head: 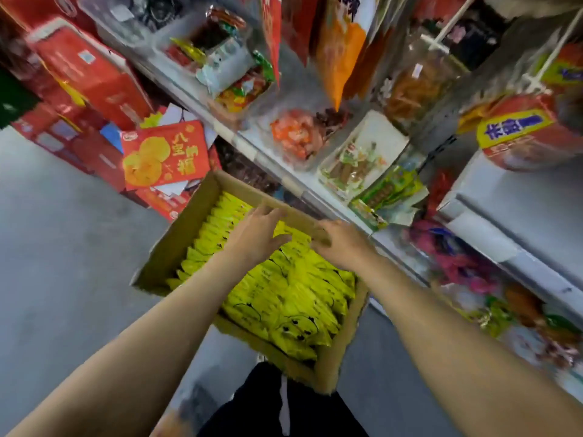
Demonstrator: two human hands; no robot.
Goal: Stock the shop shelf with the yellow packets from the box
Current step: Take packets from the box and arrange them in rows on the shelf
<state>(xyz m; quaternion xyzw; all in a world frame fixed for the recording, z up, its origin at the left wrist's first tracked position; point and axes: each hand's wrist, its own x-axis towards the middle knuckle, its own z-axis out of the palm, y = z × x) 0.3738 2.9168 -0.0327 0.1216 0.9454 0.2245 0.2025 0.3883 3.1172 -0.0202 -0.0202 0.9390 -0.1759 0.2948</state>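
Both hands reach into an open brown cardboard box [176, 247] of yellow packets [284, 294] on the grey floor [63, 247].

Head view: the left hand [257, 236] rests fingers-spread on the packets. The right hand [339, 244] reaches over the packets by the far box wall; its grip cannot be told. The white shop shelf [315, 197], holding mixed snacks, is just beyond.

Box [176, 244] open on top; packets [284, 298] packed tight. Shelf [318, 197] edge crowds far wall. Floor [72, 241] left bare.
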